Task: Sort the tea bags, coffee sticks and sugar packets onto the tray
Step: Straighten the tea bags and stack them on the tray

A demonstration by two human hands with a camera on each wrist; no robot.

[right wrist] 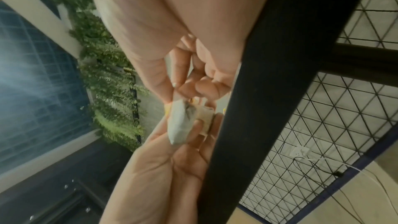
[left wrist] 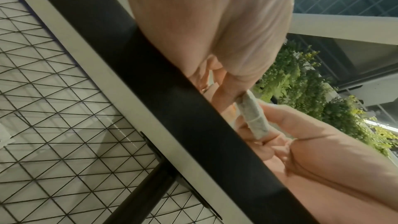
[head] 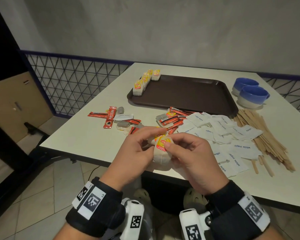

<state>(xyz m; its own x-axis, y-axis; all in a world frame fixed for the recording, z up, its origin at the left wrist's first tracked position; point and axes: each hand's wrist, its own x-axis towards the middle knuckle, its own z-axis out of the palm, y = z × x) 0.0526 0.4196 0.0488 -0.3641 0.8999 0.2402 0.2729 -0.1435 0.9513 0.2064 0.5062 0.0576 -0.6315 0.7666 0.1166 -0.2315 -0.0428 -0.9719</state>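
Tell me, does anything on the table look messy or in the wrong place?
Yes. Only tea bags stand tidy along the brown tray's left edge. The coffee sticks, white sugar packets and loose tea bags lie jumbled on the table, some overlapping. Nothing looks spilled or torn.

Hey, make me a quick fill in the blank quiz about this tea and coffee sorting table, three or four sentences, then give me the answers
1. Both hands, the left hand and the right hand, hold a ____ bag.
2. The row of tea bags stands along the ____ edge of the brown tray.
3. The two bowls beside the tray are white and ____.
4. The white packets are printed "white ____".

Answers: tea; left; blue; sugar
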